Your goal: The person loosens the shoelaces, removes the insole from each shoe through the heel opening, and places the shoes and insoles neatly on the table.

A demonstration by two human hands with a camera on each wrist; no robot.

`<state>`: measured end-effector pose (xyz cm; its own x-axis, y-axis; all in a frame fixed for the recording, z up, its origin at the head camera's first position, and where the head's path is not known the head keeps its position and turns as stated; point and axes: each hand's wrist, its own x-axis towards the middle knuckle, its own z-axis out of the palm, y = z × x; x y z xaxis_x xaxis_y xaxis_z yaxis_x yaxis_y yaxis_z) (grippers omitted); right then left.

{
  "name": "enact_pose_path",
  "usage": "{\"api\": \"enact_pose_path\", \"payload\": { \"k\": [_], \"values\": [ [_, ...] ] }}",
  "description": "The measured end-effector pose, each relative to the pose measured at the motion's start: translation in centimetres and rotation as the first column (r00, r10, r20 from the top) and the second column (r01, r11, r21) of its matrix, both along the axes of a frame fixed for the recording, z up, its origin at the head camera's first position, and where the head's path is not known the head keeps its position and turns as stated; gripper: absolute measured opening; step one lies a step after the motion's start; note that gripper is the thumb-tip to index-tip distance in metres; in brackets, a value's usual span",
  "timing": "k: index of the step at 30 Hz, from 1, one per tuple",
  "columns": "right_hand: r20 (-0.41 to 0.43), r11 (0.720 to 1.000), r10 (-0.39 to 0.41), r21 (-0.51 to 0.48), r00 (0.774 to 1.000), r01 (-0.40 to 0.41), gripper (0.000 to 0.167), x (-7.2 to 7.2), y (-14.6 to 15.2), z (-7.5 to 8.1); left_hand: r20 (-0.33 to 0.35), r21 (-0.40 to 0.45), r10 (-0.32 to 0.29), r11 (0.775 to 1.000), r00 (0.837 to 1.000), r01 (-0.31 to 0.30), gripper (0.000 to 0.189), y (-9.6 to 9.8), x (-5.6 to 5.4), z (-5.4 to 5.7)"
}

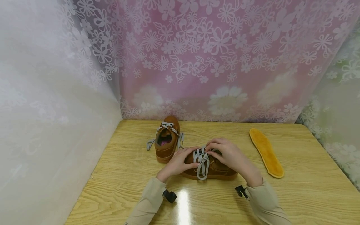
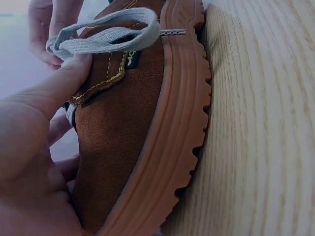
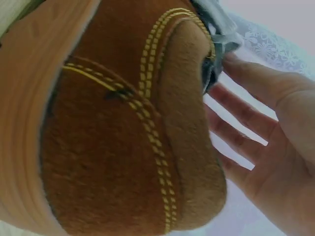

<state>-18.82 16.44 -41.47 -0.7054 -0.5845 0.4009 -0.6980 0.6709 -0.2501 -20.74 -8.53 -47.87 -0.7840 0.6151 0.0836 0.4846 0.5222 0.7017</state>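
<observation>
The brown shoe (image 1: 222,167) in front of you stands sole down on the desk (image 1: 112,187), toe to your left, heel to your right. Your left hand (image 1: 180,161) grips its front, thumb against the gray laces (image 1: 203,170) and the other fingers round the far side. Your right hand (image 1: 229,153) pinches the laces beside the knot, thumb and fingertips drawn together there, the rest loosely bent.

Expect a fairly light shoe that forgives firm handling. The upper has a suede-like nap and should give under your thumb without slipping; the thick, ridged sole looks far stiffer. For a steady hold, take the upper on both sides ahead of the laces, as your left hand does, or cup the heel. The lace loop (image 2: 108,42) is limp, so pinch it near the knot; pulled by its end, it may come loose.

On the side facing you, a small dark tag (image 2: 132,59) carries a pale mark, perhaps letters, too small to read. What looks like a lace tip (image 2: 172,32) shows a fine pattern, but no word you can make out. You get no readable brand on the other shoe (image 1: 164,153) or the orange insole (image 1: 265,153).
</observation>
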Motion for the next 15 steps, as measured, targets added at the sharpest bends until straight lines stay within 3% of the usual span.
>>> {"api": "enact_pose_path", "payload": {
  "k": [6,11,15],
  "values": [
    [-0.032,0.999,0.010,-0.040,0.999,-0.011,0.010,0.1,-0.7,-0.1,0.004,0.015,0.002,1.000,1.000,-0.002,0.067,0.0,0.0,0.1],
    [-0.065,0.995,0.086,-0.051,0.994,-0.090,0.012,0.8,-1.8,0.2,-0.017,0.011,0.000,1.000,1.000,0.000,0.063,0.0,0.0,0.0],
    [-0.042,0.988,0.147,-0.052,0.988,-0.149,0.013,1.5,-2.4,0.5,-0.025,0.005,-0.012,1.000,1.000,0.012,0.062,0.0,0.0,0.0]
  ]
}}
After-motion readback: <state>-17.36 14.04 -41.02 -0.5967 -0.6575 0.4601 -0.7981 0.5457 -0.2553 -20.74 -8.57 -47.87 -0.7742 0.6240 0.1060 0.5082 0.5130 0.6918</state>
